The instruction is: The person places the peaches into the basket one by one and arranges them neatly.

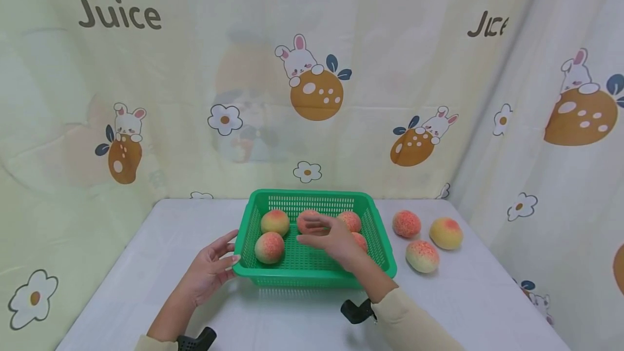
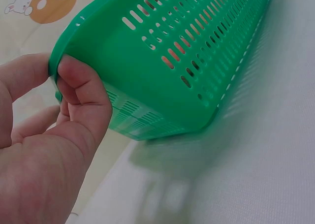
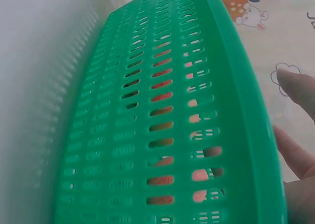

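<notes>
A green plastic basket (image 1: 312,273) with slotted walls stands on the table and has several peaches in it. My left hand (image 1: 209,272) grips its left rim, thumb on one side and fingers on the other, as the left wrist view shows up close. Over the basket's middle is my right hand (image 1: 336,240), fingers extended to the left and thumb apart from them. Those fingers partly cover a reddish peach (image 1: 301,222) near the back wall. Two peaches sit at the left, a yellow-red one (image 1: 275,221) behind a speckled one (image 1: 270,248). At the right, a pink peach (image 1: 351,220) shows beside the hand, another partly hidden below it.
Right of the basket, three peaches lie on the white tabletop (image 1: 302,318): a red one (image 1: 407,224), a yellow one (image 1: 446,233) and a pale speckled one (image 1: 422,257). A printed curtain (image 1: 380,140) hangs behind the table and along its sides.
</notes>
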A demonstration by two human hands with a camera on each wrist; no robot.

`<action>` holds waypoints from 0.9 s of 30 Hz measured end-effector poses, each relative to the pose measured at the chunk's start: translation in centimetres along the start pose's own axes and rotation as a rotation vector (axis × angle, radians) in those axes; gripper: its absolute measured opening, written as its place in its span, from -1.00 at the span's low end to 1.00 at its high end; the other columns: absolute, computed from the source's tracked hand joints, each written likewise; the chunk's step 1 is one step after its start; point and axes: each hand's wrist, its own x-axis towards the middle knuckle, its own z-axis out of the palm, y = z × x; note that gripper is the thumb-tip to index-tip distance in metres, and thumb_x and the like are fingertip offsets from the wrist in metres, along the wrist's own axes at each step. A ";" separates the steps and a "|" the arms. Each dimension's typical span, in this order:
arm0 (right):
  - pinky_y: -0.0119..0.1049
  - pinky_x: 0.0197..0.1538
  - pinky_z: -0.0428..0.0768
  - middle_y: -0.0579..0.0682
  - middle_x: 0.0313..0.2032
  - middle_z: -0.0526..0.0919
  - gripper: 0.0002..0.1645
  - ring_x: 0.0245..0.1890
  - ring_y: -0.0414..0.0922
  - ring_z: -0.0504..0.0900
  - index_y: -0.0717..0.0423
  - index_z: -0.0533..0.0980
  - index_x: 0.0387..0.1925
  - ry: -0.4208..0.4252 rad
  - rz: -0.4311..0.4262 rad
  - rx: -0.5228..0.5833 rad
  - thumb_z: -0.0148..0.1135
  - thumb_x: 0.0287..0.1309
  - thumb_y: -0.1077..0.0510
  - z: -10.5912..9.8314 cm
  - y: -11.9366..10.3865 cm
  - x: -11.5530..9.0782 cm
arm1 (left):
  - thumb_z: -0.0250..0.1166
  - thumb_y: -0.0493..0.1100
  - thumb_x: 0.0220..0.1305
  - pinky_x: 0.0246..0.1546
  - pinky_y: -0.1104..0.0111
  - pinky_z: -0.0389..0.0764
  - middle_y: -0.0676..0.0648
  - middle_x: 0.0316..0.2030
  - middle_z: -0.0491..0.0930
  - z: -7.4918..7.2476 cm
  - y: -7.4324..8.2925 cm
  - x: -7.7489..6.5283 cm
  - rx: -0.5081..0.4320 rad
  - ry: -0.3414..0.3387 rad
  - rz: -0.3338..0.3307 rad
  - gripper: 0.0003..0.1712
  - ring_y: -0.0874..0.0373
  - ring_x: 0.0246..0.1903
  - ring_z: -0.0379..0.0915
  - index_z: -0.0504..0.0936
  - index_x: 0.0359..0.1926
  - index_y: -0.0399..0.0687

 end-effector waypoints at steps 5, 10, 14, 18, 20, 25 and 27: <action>-0.10 0.19 0.68 0.10 0.30 0.58 -0.17 0.22 0.02 0.62 0.01 0.46 0.38 -0.011 0.005 0.025 0.53 0.11 -0.11 -0.5 0.2 -0.5 | 0.30 -0.33 0.39 -0.01 0.32 0.73 -0.13 0.13 0.44 0.0 0.0 -0.1 0.001 0.004 -0.001 -0.13 0.17 -0.05 0.60 0.14 0.60 0.02; -0.05 0.26 0.64 0.05 0.29 0.58 -0.19 0.24 -0.02 0.63 -0.07 0.47 0.38 0.013 0.016 0.026 0.53 0.12 -0.10 -1.2 0.3 -1.2 | 0.31 -0.32 0.38 0.01 0.30 0.73 -0.12 0.13 0.45 0.0 -0.1 0.0 -0.002 0.000 0.001 -0.13 0.15 -0.03 0.60 0.14 0.60 0.02; 0.00 0.32 0.58 0.06 0.30 0.57 -0.21 0.28 0.00 0.61 -0.04 0.46 0.38 0.015 0.008 0.037 0.51 0.15 -0.06 -2.0 0.4 -1.8 | 0.29 -0.32 0.40 0.02 0.30 0.73 -0.12 0.14 0.45 0.0 -0.1 0.0 -0.001 -0.005 0.008 -0.14 0.13 0.00 0.61 0.13 0.60 0.01; -0.01 0.34 0.57 0.12 0.31 0.56 -0.24 0.32 0.09 0.57 -0.02 0.47 0.38 0.014 -0.009 0.054 0.49 0.18 -0.03 -2.6 0.4 -2.3 | 0.26 -0.34 0.42 0.02 0.30 0.73 -0.13 0.15 0.44 -0.1 -0.1 0.0 -0.004 -0.008 0.010 -0.16 0.12 0.01 0.61 0.13 0.61 0.02; -0.06 0.32 0.58 0.11 0.31 0.56 -0.26 0.33 0.12 0.55 -0.05 0.48 0.37 0.014 -0.018 0.048 0.49 0.17 -0.03 -2.8 0.5 -2.6 | 0.26 -0.34 0.42 0.02 0.30 0.73 -0.14 0.15 0.43 -0.1 -0.1 0.0 -0.007 -0.007 0.009 -0.16 0.12 0.01 0.60 0.13 0.61 0.02; -0.25 0.21 0.65 -0.02 0.26 0.61 -0.36 0.31 0.12 0.57 -0.15 0.53 0.31 0.029 -0.050 0.041 0.47 0.20 -0.04 -3.6 1.1 -3.4 | 0.28 -0.33 0.41 0.01 0.31 0.73 -0.12 0.14 0.44 -0.2 -0.1 0.0 -0.008 -0.011 0.008 -0.15 0.14 -0.01 0.60 0.13 0.61 0.02; -0.31 0.19 0.64 -0.04 0.26 0.61 -0.39 0.31 0.10 0.56 -0.16 0.53 0.30 0.036 -0.057 0.054 0.45 0.22 -0.03 -4.0 1.3 -3.8 | 0.28 -0.33 0.40 0.00 0.31 0.73 -0.12 0.14 0.44 -0.2 -0.2 0.1 -0.007 -0.013 0.009 -0.15 0.15 -0.02 0.60 0.13 0.60 0.02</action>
